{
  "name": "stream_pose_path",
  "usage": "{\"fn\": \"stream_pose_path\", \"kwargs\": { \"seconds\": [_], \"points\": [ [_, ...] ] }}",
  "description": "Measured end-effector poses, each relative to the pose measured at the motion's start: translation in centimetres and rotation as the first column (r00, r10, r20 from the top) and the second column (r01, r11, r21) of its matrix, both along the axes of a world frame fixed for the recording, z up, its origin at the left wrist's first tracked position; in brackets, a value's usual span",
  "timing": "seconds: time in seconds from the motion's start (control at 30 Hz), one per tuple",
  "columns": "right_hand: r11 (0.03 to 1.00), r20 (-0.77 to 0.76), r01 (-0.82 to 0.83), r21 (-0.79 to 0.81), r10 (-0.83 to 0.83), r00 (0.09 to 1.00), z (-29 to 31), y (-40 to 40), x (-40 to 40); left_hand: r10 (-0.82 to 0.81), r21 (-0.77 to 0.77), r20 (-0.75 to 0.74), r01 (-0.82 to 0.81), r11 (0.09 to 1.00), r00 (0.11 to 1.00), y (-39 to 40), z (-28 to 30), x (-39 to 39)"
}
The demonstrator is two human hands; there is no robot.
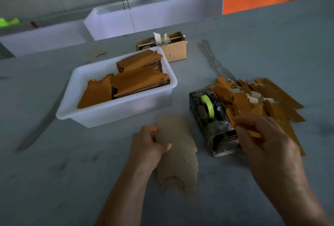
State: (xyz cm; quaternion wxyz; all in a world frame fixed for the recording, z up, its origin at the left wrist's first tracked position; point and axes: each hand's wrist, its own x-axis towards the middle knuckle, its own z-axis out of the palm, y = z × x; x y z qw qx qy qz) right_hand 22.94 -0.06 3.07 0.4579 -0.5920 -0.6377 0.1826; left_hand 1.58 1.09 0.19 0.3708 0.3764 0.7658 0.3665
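Note:
A flat pale-brown cardboard blank (178,155) lies on the grey table in front of me. My left hand (148,144) grips its left edge, thumb on top. My right hand (262,139) pinches a narrow orange cardboard strip (253,132) at the near edge of a loose pile of orange strips (260,99). Between the blank and the pile stands a dark tape dispenser (213,123) with a roll of green tape (207,105).
A white plastic tub (115,112) holding stacks of orange-brown cardboard blanks sits to the left of the dispenser. Behind it is a small open cardboard box (178,48). White trays (153,18) line the table's far edge. A cardboard scrap (95,53) lies far left.

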Motion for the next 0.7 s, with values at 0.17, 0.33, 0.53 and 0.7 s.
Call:
{"fn": "stream_pose_path", "kwargs": {
  "seconds": [0.17,0.33,0.53,0.7],
  "points": [
    [1.0,-0.008,0.007,0.024,-0.007,1.0,-0.2,-0.4,-0.4,-0.005,-0.056,-0.183,-0.005,0.998,0.983,0.8,0.2,-0.2],
    [0.999,-0.005,-0.018,0.05,0.018,1.0,0.0,-0.5,-1.1,0.036,-0.054,-0.19,-0.047,0.997,0.981,1.7,0.3,-0.6],
    [0.997,-0.007,-0.06,0.041,0.061,0.998,0.0,-0.8,-1.4,0.026,-0.055,-0.066,-0.03,0.998,0.997,1.5,1.0,-1.3],
    [0.995,-0.028,-0.063,0.072,0.065,0.997,0.1,-1.2,-1.8,0.016,0.018,-0.067,-0.015,1.0,0.998,1.1,1.8,-0.9]
  ]
}}
